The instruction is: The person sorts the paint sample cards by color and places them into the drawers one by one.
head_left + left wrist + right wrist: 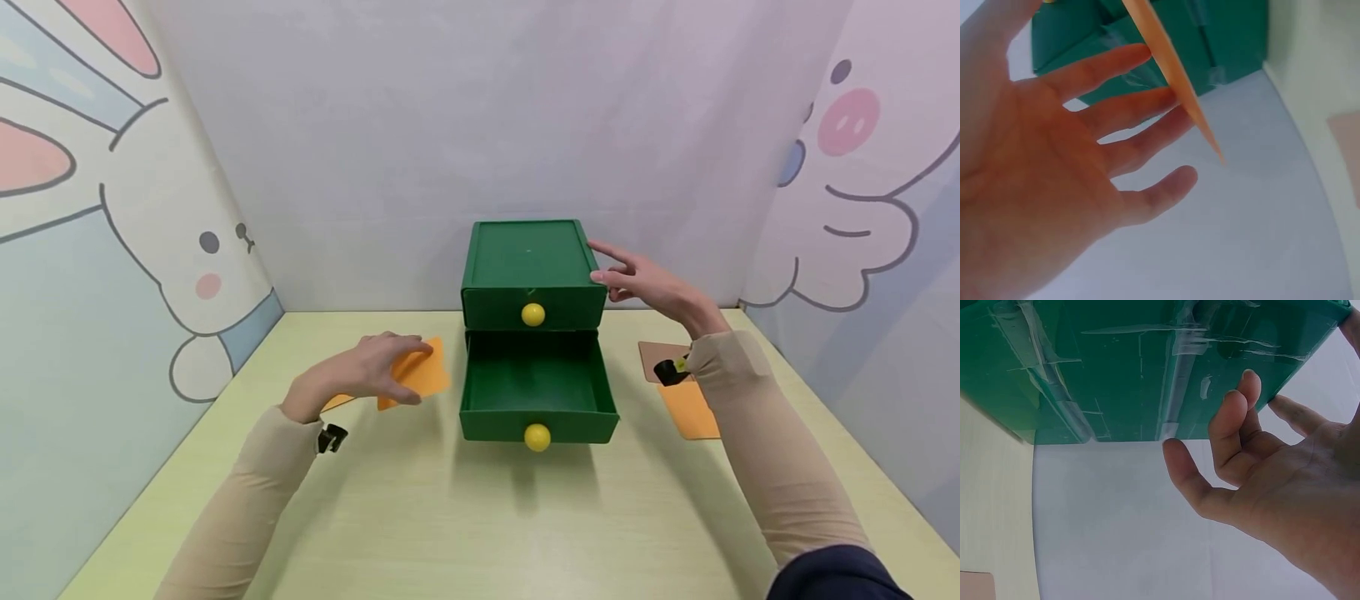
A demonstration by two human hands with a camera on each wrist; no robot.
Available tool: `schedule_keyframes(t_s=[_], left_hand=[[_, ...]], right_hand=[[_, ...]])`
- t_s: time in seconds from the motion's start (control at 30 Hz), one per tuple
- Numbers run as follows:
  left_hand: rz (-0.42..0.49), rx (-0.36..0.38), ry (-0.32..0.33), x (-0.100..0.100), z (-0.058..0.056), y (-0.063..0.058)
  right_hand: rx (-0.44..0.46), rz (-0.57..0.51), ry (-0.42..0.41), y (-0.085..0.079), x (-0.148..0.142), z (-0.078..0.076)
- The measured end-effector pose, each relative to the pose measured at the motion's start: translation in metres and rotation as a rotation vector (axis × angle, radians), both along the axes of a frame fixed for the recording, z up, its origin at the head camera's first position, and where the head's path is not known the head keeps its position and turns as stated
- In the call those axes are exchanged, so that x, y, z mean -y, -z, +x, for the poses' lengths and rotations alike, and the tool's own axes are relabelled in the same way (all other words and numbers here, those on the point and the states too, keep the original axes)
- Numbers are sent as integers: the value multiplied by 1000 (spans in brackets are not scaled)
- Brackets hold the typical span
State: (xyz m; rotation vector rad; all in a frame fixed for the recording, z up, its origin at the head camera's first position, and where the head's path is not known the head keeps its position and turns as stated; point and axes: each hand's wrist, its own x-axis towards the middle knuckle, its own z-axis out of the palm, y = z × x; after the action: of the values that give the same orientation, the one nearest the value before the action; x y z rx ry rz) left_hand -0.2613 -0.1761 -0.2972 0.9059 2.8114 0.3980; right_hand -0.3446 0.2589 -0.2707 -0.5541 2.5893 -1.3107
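A green two-drawer cabinet (pixel 528 254) with yellow knobs stands at the back middle of the table; its lower drawer (pixel 487 427) is pulled out and the upper one is closed. To the left of it, my left hand (pixel 367 367) holds a tilted orange card (pixel 427 375) at the fingertips. The left wrist view shows that card (pixel 1175 72) nearly edge-on, against the fingertips. My right hand (pixel 652 287) touches the cabinet's upper right edge with thumb and index finger. In the right wrist view, some other fingers (pixel 1229 415) bend beside the taped green side.
On the table (pixel 525 533), a brownish-pink card (pixel 654 354) and an orange card (pixel 688 410) lie right of the cabinet. Part of another orange card (pixel 337 402) shows below my left hand. Walls with cartoon animals stand on both sides.
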Motion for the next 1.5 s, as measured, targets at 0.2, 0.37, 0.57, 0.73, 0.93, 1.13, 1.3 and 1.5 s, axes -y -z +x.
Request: schedule_keyframes(t_s=[0.2,0.37,0.57,0.73,0.93,1.13,1.3,1.5], left_hand=[[32,-2,71,-12,15,-18],[46,-23,126,-27,21,-26],[37,-94,212,-44,18,-29],[29,-96,251,-59,14,-30],[24,-104,277,-76,11,-30],[8,-109,297,-89,10,-26],[0,-105,287,-96,9,-25],[7,-81,281,-100,7,-23]], right_hand=[[-3,6,2,-1,1,1],[-5,9,5,0,1,1],[-4,15,4,-1,0,2],[-1,0,-3,-2,0,1],[-7,-1,-2,-2,0,1],[-1,11,-1,1,1,1],[-5,-5,-4,1,1,0],[-11,3,-7,0,0,0]])
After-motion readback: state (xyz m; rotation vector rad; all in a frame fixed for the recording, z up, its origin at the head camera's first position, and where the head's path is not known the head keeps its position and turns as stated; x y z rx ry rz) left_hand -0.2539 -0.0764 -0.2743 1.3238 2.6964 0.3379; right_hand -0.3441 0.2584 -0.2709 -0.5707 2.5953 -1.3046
